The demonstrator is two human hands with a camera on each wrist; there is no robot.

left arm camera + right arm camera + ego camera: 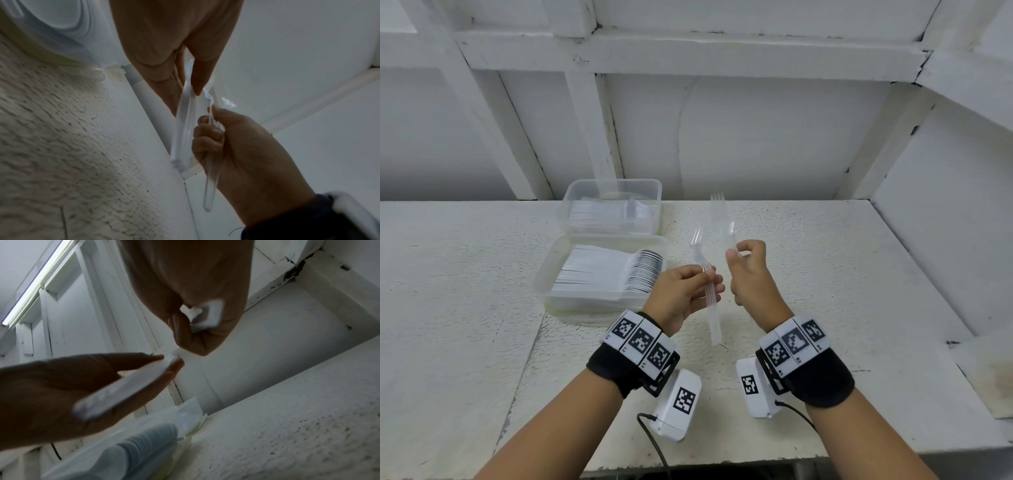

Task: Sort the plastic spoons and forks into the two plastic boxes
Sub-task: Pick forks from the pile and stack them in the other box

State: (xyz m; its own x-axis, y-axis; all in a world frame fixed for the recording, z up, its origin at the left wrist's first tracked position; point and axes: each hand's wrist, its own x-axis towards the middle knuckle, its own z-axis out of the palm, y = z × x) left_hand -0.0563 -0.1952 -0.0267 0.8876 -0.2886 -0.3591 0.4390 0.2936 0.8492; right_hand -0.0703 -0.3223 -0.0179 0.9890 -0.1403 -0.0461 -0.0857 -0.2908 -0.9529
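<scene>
Both wrists, strapped with black bands [619,368] carrying coded tags, are hovering low over the counter [825,274], and from them the hands are rising toward each other. My left hand [681,294] is curling its fingers round a small bundle of clear forks [710,301] — thumb pressing across the handles, tines pointing away and up. My right hand [748,270] is pinching another clear fork [724,222] by its handle between thumb and fingers, holding it nearly upright with the tines [717,197] at the top. How many pieces it is holding I cannot tell; the plastic is too transparent.

These forks look featherlight, thin and slick, stiff along the handle but likely to snap at the tines if squeezed. Taking them at mid-handle, flat side against the fingers, seems safest — nested pieces will probably cling and slide together.

Further out on the left, two clear boxes are sitting one behind the other. In the nearer box [544,281] spoons [643,274] are lying in a neat row, bowls to the right. Inside the farther box [613,186], touching the first, a stack of clear cutlery [606,212] is resting, apparently forks.
</scene>
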